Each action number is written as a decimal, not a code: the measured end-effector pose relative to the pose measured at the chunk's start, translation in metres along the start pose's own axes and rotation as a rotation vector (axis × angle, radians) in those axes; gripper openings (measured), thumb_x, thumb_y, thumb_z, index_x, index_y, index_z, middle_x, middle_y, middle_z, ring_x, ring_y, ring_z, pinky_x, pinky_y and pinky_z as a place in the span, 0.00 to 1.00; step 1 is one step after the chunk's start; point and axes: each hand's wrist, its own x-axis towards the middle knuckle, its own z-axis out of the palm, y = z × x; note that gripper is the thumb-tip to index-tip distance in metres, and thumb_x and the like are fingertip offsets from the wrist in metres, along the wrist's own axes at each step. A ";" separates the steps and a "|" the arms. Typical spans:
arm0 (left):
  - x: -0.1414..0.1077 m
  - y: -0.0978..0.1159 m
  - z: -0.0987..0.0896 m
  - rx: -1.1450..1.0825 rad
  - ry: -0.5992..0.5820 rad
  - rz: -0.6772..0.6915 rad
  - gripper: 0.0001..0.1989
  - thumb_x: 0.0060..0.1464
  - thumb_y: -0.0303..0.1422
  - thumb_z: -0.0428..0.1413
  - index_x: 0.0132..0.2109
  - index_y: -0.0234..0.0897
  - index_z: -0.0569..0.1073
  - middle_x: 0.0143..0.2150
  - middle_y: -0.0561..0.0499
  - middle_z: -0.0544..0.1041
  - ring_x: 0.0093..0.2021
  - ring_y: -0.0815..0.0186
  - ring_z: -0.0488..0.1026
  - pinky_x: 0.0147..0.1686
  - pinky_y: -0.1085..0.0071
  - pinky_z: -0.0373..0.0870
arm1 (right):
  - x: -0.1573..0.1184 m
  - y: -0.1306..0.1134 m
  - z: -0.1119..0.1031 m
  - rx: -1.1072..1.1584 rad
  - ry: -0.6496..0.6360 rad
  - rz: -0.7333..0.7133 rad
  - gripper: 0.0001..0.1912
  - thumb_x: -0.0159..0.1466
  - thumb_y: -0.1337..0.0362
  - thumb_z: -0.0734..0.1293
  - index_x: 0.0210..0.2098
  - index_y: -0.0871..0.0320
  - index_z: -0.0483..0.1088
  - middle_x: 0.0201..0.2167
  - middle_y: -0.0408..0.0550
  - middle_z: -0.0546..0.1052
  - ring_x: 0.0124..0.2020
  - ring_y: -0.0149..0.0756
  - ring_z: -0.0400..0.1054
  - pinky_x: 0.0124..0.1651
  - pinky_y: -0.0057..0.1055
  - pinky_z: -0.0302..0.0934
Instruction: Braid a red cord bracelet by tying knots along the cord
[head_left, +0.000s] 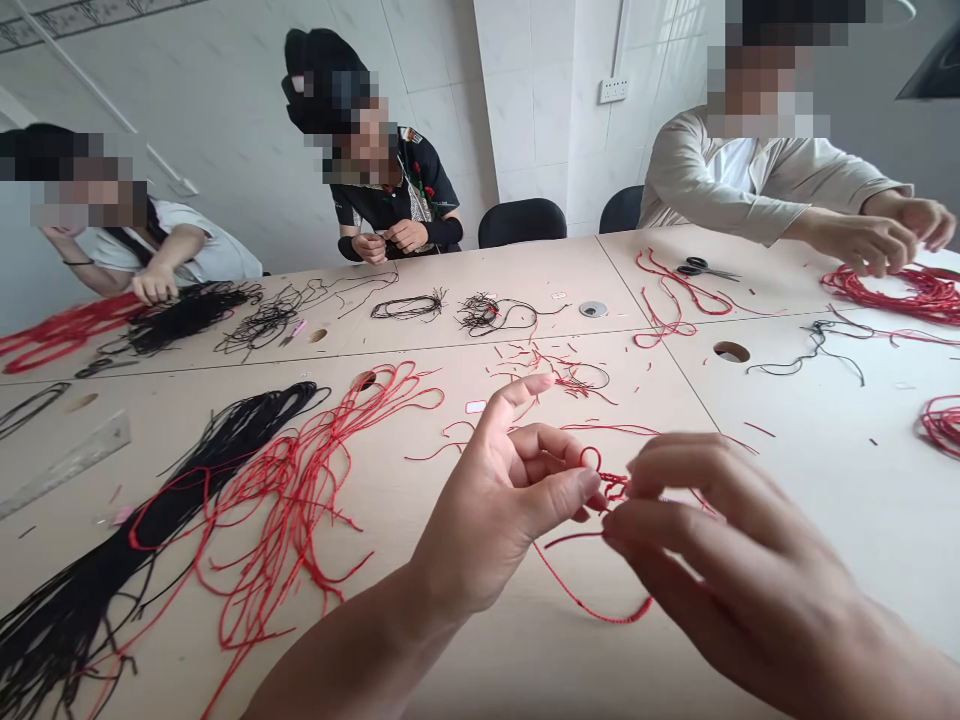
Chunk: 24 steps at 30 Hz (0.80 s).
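A red cord [615,487] with a small loop and knotted strands is held between my two hands above the table. My left hand [517,480] pinches it between thumb and fingers, its index finger stretched out. On the other side, my right hand [720,530] pinches the strands, and a loose red end sticks out to the left of its fingertips. Below the hands hangs a curved braided red length [592,608]. Some of the cord is hidden behind my right fingers.
Left of my hands lie a bundle of red cords [300,500] and a thick black cord bundle [150,510]. Red cord scraps [577,378] lie beyond my hands. Black scissors [705,268] rest farther back. Several people sit across the table, among them one handling a red cord coil [892,295].
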 end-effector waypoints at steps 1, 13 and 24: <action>-0.001 0.001 0.000 0.017 0.005 0.015 0.37 0.50 0.22 0.67 0.61 0.43 0.57 0.30 0.59 0.77 0.28 0.71 0.75 0.31 0.76 0.72 | -0.001 0.003 -0.002 0.056 -0.003 0.048 0.09 0.66 0.75 0.63 0.40 0.57 0.70 0.45 0.51 0.72 0.41 0.32 0.70 0.41 0.26 0.68; -0.015 -0.014 0.008 0.332 0.187 0.504 0.31 0.50 0.19 0.65 0.55 0.47 0.63 0.31 0.59 0.80 0.34 0.68 0.77 0.40 0.70 0.73 | 0.003 0.022 0.011 1.290 -0.186 0.736 0.18 0.73 0.50 0.60 0.43 0.57 0.71 0.29 0.48 0.80 0.25 0.32 0.76 0.28 0.25 0.70; -0.003 -0.004 0.001 0.092 -0.009 0.076 0.33 0.50 0.22 0.66 0.57 0.44 0.60 0.30 0.59 0.77 0.29 0.74 0.73 0.31 0.78 0.72 | 0.010 0.021 0.026 1.303 0.211 0.748 0.08 0.61 0.64 0.75 0.37 0.54 0.72 0.28 0.39 0.79 0.28 0.25 0.73 0.31 0.20 0.69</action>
